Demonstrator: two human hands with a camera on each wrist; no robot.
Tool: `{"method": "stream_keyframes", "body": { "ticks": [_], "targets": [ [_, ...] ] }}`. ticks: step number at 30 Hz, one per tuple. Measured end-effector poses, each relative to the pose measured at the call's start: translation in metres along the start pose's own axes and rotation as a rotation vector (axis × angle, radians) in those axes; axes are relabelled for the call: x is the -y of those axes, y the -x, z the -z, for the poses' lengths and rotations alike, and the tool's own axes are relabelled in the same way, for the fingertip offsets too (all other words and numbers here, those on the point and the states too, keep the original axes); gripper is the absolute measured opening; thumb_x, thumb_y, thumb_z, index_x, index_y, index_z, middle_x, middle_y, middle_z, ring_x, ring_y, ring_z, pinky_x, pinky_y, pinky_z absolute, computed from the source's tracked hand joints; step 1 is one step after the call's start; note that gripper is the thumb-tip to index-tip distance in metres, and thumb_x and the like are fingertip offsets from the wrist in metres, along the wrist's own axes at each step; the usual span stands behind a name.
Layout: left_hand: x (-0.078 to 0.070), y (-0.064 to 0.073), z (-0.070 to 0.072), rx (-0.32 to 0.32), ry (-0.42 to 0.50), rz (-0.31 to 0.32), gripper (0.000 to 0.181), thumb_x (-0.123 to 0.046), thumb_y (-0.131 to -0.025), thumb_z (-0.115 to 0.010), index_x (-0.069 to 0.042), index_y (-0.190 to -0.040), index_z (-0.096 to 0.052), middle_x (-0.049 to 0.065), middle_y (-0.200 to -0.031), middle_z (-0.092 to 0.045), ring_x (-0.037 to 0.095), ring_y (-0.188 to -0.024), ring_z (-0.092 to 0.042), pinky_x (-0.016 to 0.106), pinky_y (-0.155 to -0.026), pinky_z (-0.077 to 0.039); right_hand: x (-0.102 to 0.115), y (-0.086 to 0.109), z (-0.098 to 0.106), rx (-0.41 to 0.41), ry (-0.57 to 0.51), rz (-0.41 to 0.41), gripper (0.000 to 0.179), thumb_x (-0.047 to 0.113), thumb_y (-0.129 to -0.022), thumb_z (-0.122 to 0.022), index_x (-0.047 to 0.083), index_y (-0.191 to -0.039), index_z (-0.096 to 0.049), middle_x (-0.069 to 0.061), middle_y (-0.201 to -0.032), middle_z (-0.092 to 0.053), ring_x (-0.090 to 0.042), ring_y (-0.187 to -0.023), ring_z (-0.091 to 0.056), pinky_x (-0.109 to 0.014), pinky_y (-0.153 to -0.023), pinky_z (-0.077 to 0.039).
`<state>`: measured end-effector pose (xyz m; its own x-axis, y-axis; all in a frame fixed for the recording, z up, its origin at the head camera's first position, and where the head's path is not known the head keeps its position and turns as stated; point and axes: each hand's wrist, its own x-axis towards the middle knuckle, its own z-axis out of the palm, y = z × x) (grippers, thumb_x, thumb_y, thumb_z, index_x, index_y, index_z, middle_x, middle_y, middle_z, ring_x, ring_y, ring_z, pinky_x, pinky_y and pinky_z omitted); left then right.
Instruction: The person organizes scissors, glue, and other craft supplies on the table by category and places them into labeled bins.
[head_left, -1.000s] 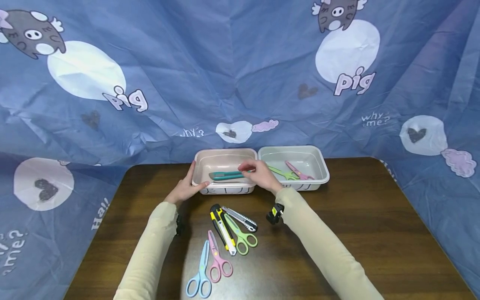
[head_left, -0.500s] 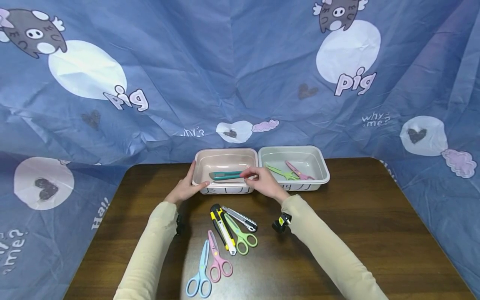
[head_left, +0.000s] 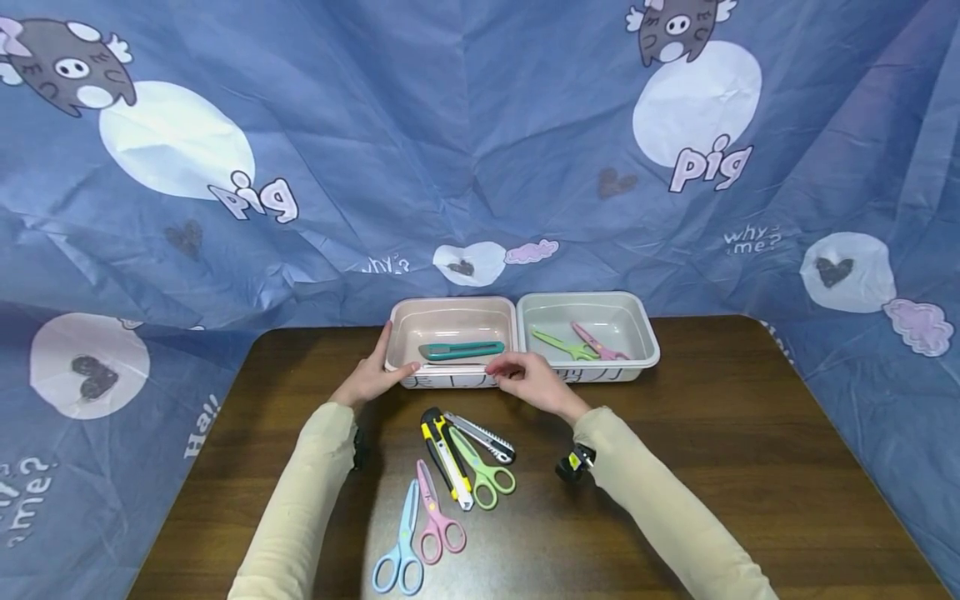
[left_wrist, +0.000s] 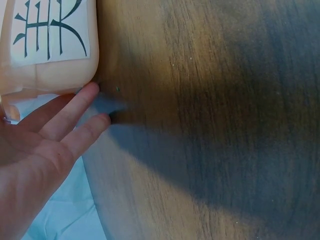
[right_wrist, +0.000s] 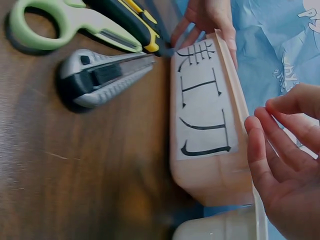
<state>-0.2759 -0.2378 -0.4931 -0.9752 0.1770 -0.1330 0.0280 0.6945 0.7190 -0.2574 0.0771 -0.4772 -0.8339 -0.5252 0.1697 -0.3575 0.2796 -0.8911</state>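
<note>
A teal box cutter [head_left: 468, 350] lies in the pink plastic box [head_left: 442, 315] at the table's back. My left hand [head_left: 367, 379] rests against that box's left end, its thumb on the front rim and its fingers extended along the side. The left wrist view shows its fingers [left_wrist: 75, 107] fairly straight, by the box's lower corner. At the front rim's right part is my right hand [head_left: 536, 382], fingers loosely bent and holding nothing. In the right wrist view, a white label [right_wrist: 205, 100] with black characters covers the box's front wall.
To the right stands a grey box [head_left: 600, 302] with green scissors [head_left: 562, 343] and pink scissors [head_left: 592, 340]. On the table [head_left: 712, 467] lie a yellow-black cutter [head_left: 446, 458], a silver cutter [head_left: 480, 436], green scissors [head_left: 480, 467], pink scissors [head_left: 431, 508] and blue scissors [head_left: 405, 542].
My right hand has drawn back from over the pink box to its front rim, leaving the teal box cutter fully visible inside. The left hand has stayed in place.
</note>
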Motion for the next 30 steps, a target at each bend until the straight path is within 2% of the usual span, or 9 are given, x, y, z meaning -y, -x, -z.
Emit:
{"method": "stream_keyframes", "body": {
  "ticks": [10, 14, 18, 25, 30],
  "targets": [
    [-0.001, 0.001, 0.000, -0.001, 0.009, 0.005, 0.101, -0.043, -0.089, -0.065, -0.013, -0.156, 0.005, 0.036, -0.148, -0.023, 0.053, -0.128, -0.035, 0.057, -0.104, -0.030, -0.009, 0.018, -0.007, 0.037, 0.024, -0.010, 0.021, -0.004, -0.086, -0.063, -0.007, -0.107, -0.067, -0.020, -0.103, -0.067, -0.019, -0.089, -0.064, -0.028, -0.077, -0.052],
    [0.000, 0.000, 0.000, 0.000, 0.006, -0.001, 0.101, -0.044, -0.090, -0.065, -0.012, -0.155, 0.006, 0.037, -0.147, -0.023, 0.053, -0.128, -0.035, 0.058, -0.104, -0.029, -0.015, 0.024, -0.010, 0.064, 0.029, -0.002, 0.023, -0.005, -0.084, -0.063, -0.007, -0.107, -0.067, -0.021, -0.102, -0.067, -0.018, -0.085, -0.065, -0.027, -0.072, -0.053],
    [-0.001, 0.001, 0.000, 0.003, 0.014, 0.006, 0.102, -0.045, -0.089, -0.065, -0.014, -0.156, 0.006, 0.037, -0.147, -0.023, 0.053, -0.128, -0.035, 0.057, -0.104, -0.030, -0.016, 0.031, -0.012, 0.085, 0.035, -0.029, 0.026, -0.004, -0.084, -0.063, -0.005, -0.109, -0.066, -0.020, -0.100, -0.068, -0.016, -0.083, -0.065, -0.026, -0.067, -0.052],
    [0.001, 0.000, 0.000, 0.002, 0.007, 0.009, 0.100, -0.044, -0.090, -0.063, -0.014, -0.155, 0.006, 0.037, -0.147, -0.023, 0.053, -0.129, -0.033, 0.057, -0.105, -0.028, -0.022, 0.039, -0.019, 0.132, 0.034, -0.033, 0.030, -0.006, -0.081, -0.063, -0.006, -0.111, -0.065, -0.018, -0.103, -0.067, -0.018, -0.085, -0.065, -0.026, -0.073, -0.052],
    [0.004, -0.002, -0.002, 0.001, 0.044, -0.013, 0.103, -0.051, -0.088, -0.064, -0.016, -0.156, 0.006, 0.038, -0.148, -0.020, 0.054, -0.130, -0.030, 0.059, -0.106, -0.025, -0.026, 0.044, -0.025, 0.179, 0.026, -0.063, 0.032, -0.007, -0.081, -0.065, -0.006, -0.112, -0.064, -0.017, -0.104, -0.067, -0.018, -0.084, -0.065, -0.025, -0.072, -0.051]
  ]
}}
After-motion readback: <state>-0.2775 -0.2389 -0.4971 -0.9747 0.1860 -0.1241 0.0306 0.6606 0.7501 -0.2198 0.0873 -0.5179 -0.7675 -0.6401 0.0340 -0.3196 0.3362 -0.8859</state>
